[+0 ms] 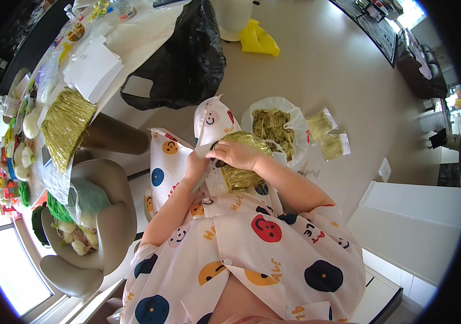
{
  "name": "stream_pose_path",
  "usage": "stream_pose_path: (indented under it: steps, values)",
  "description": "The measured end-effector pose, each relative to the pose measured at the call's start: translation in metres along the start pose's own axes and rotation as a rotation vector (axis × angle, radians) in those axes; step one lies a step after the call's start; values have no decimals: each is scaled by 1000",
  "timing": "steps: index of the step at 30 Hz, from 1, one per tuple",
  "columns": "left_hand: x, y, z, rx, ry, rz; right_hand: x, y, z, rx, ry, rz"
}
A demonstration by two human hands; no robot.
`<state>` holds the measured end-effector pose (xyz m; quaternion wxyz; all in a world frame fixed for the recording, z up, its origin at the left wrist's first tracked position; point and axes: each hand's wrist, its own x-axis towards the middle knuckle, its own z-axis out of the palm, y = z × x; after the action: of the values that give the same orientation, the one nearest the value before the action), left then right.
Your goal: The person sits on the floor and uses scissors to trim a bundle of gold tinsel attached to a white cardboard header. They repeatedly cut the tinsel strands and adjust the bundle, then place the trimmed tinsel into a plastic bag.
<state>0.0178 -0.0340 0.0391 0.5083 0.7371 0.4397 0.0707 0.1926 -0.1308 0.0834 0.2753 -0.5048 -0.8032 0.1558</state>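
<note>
My left hand (196,165) is closed at the edge of a small white piece (203,150), perhaps paper, over my lap. Grey blades, apparently scissors (201,180), extend below the hands; which hand holds them I cannot tell. My right hand (236,154) lies over a bundle of gold-green metallic fringe (244,178), its fingers meeting the white piece. Under the fringe is a pale strip or sheet. Beyond my right forearm, a white plastic bag (301,125) on the floor holds crumpled strands of the same colour (273,125).
Two packets of fringe (319,123) (332,146) lie on the floor at right. A black plastic bag (190,60) hangs from the table's edge (149,28). More fringe (66,121) and papers (92,69) lie on the table. A chair (113,218) with filled bags stands at left.
</note>
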Motion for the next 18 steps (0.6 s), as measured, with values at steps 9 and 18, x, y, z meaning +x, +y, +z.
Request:
stream_pose_path:
  steps: [9, 18]
  values:
    - [-15, 15, -3, -346, 215, 91, -3, 18, 13, 624, 511, 637]
    - [-8, 29, -29, 576, -5, 982, -22, 11, -8, 409, 311, 720]
